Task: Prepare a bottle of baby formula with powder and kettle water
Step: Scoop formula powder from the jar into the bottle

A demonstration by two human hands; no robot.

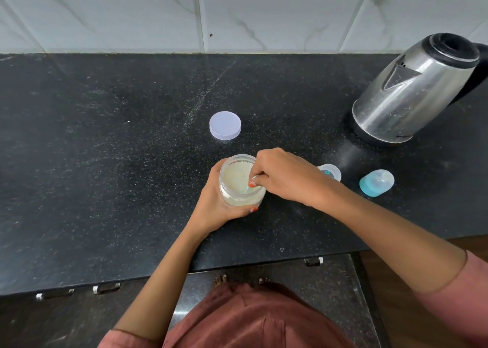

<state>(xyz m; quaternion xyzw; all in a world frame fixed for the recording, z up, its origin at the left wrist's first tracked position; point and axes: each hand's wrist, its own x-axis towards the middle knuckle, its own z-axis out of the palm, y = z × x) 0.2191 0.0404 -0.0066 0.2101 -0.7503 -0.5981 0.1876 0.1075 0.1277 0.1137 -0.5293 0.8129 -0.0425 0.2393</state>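
Note:
A clear jar of pale formula powder (237, 178) stands open on the black counter, near its front edge. My left hand (216, 205) grips the jar from the left and below. My right hand (282, 176) reaches over the jar's rim and pinches a small pale scoop (253, 180) that dips into the powder. Just right of that hand stands the open baby bottle (330, 172), mostly hidden behind my wrist. The bottle's blue cap with its teat (377, 182) lies on its side further right. A steel kettle (412, 91) stands at the back right.
The jar's white lid (225, 125) lies flat behind the jar. The counter (105, 136) runs to a tiled wall at the back. Its front edge is close below my hands, with drawer handles (313, 261) under it.

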